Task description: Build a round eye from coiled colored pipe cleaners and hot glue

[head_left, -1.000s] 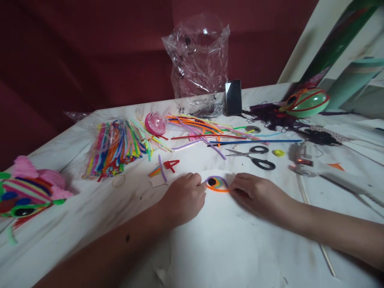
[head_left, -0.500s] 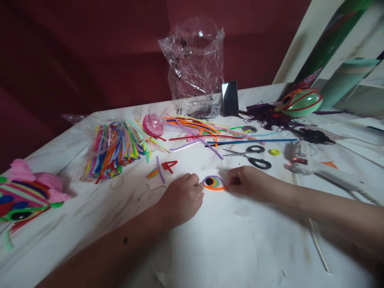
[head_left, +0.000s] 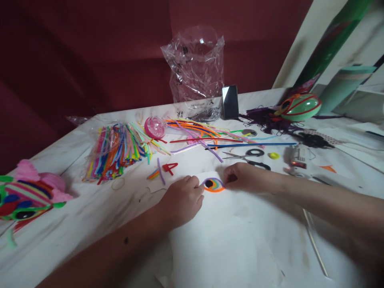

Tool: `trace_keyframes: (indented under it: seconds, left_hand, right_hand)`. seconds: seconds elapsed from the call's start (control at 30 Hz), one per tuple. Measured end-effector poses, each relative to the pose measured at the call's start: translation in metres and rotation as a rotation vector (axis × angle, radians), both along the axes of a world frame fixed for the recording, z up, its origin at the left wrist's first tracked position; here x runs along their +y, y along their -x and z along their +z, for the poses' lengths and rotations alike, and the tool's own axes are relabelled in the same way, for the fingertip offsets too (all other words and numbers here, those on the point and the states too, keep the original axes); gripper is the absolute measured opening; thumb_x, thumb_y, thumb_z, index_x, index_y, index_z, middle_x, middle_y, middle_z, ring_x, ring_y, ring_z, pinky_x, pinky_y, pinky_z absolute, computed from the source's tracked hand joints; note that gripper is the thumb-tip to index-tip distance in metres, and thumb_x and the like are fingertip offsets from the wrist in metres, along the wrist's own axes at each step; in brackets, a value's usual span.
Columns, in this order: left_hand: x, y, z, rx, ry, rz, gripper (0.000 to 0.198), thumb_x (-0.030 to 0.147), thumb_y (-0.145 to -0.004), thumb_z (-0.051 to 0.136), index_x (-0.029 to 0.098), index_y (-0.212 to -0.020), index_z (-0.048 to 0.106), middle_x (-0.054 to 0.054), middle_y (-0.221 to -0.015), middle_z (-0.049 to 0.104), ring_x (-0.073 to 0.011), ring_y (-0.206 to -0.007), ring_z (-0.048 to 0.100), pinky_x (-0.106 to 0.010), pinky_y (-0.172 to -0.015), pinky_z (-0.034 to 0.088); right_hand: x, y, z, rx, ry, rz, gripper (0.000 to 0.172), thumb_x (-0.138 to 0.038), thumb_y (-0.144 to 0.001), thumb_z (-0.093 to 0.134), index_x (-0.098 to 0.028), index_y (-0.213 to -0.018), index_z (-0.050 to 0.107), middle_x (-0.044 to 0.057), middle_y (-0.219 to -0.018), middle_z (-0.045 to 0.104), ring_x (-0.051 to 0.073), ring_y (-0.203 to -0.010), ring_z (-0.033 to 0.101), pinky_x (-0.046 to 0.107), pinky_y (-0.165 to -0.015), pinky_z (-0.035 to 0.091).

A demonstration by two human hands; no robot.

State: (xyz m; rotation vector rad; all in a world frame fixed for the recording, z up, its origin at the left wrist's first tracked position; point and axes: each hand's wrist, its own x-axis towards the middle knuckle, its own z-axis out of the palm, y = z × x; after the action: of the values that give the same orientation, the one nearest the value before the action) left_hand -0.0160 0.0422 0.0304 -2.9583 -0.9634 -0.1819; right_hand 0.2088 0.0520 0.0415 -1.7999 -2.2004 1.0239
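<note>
Between my two hands, an eye shape made of pipe cleaners (head_left: 215, 185) lies on a white sheet of paper (head_left: 219, 240). It has a black pupil, yellow, teal and orange curves, an orange lower edge and a purple strip arched over its top. My left hand (head_left: 183, 200) rests on the paper, fingers curled and pinching its left corner. At the right corner, the thumb and forefinger of my right hand (head_left: 244, 178) close on the end of the purple strip. My fingers cover both tips of the shape.
Scissors (head_left: 247, 156) lie just beyond my right hand, with a glue gun (head_left: 298, 158) farther right. A bag of pipe cleaners (head_left: 115, 150) and loose pipe cleaners (head_left: 195, 132) lie behind. A phone (head_left: 230, 102) stands at the back; a colourful fish-like craft (head_left: 33, 192) sits left.
My right hand has shifted slightly left and up, partly covering the scissors' lower handle. My left hand stays at the left corner. The whole view has tilted a little.
</note>
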Motion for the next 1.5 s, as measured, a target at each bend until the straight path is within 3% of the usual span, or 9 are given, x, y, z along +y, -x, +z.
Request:
trace_keyframes:
  seconds: [0.17,0.23,0.4,0.6,0.9,1.0,1.13,1.3,1.5]
  left_hand:
    - [0.001,0.001,-0.003,-0.022,0.002,-0.007,0.015,0.018,-0.085,0.046,0.016,-0.089,0.060,-0.004,-0.085,0.055,-0.0166,-0.081,0.051,-0.028,-0.069,0.043]
    - [0.003,0.002,-0.004,-0.043,0.006,-0.013,0.016,0.017,-0.085,0.045,0.016,-0.088,0.061,-0.004,-0.085,0.056,-0.0166,-0.080,0.051,-0.028,-0.069,0.043]
    - [0.005,0.005,-0.006,-0.098,0.030,-0.035,0.017,0.019,-0.085,0.045,0.016,-0.091,0.061,-0.004,-0.084,0.055,-0.0163,-0.079,0.052,-0.027,-0.067,0.043]
    - [0.006,0.006,-0.004,-0.106,0.045,-0.023,0.018,0.020,-0.085,0.045,0.017,-0.091,0.062,-0.004,-0.084,0.055,-0.0157,-0.079,0.053,-0.026,-0.067,0.043]
    - [0.001,-0.002,0.001,0.033,-0.046,-0.014,0.020,0.021,-0.087,0.042,0.015,-0.090,0.061,-0.006,-0.084,0.058,-0.0187,-0.079,0.054,-0.030,-0.067,0.043]
    - [0.005,0.001,0.003,-0.028,0.048,0.016,0.018,0.017,-0.085,0.044,0.016,-0.092,0.061,-0.006,-0.087,0.061,-0.0184,-0.082,0.057,-0.029,-0.070,0.044]
    - [0.013,0.013,0.005,-0.191,0.195,0.159,0.019,0.013,-0.079,0.047,0.017,-0.094,0.059,-0.003,-0.085,0.064,-0.0161,-0.078,0.059,-0.027,-0.070,0.046]
    - [0.004,0.015,0.002,-0.175,0.082,-0.045,0.031,0.017,-0.084,0.042,0.019,-0.112,0.057,-0.008,-0.101,0.057,-0.0177,-0.091,0.055,-0.029,-0.078,0.046]
    - [-0.006,-0.001,0.004,0.099,-0.118,-0.114,0.031,0.027,-0.089,0.044,0.021,-0.117,0.054,-0.011,-0.108,0.053,-0.0236,-0.093,0.050,-0.037,-0.078,0.044]
  right_hand:
    - [0.001,-0.001,-0.001,0.008,-0.029,0.003,0.006,-0.025,-0.064,0.054,-0.020,-0.062,0.055,-0.004,-0.057,0.052,0.011,-0.056,0.046,0.022,-0.048,0.031]
    - [0.000,0.000,-0.001,0.033,-0.044,0.006,0.008,-0.025,-0.065,0.054,-0.020,-0.070,0.057,-0.005,-0.060,0.053,0.011,-0.057,0.047,0.021,-0.048,0.032]
    - [0.000,0.002,0.001,0.049,-0.069,0.042,0.038,-0.019,-0.065,0.053,-0.022,-0.103,0.061,-0.007,-0.057,0.050,0.010,-0.053,0.045,0.021,-0.048,0.032]
    - [0.003,-0.002,-0.001,0.114,-0.070,0.214,0.039,-0.017,-0.067,0.049,-0.027,-0.099,0.068,-0.007,-0.060,0.053,0.009,-0.056,0.046,0.020,-0.051,0.034]
    - [0.006,-0.002,0.001,0.116,-0.077,0.233,0.035,-0.018,-0.065,0.051,-0.026,-0.093,0.072,-0.007,-0.056,0.051,0.008,-0.052,0.044,0.018,-0.047,0.033]
    - [0.006,-0.001,0.003,0.117,-0.053,0.216,0.039,-0.018,-0.066,0.051,-0.028,-0.098,0.071,-0.007,-0.053,0.050,0.008,-0.049,0.044,0.018,-0.045,0.032]
    - [0.004,0.000,0.004,0.115,-0.042,0.192,0.040,-0.021,-0.066,0.053,-0.028,-0.100,0.071,-0.006,-0.053,0.050,0.008,-0.048,0.045,0.018,-0.045,0.032]
    - [0.003,0.000,0.005,0.094,-0.055,0.198,0.042,-0.019,-0.065,0.054,-0.029,-0.101,0.071,-0.005,-0.054,0.053,0.009,-0.049,0.047,0.019,-0.045,0.032]
    - [0.005,-0.001,0.003,0.088,-0.079,0.206,0.038,-0.018,-0.065,0.053,-0.029,-0.096,0.072,-0.005,-0.054,0.054,0.009,-0.048,0.048,0.018,-0.044,0.032]
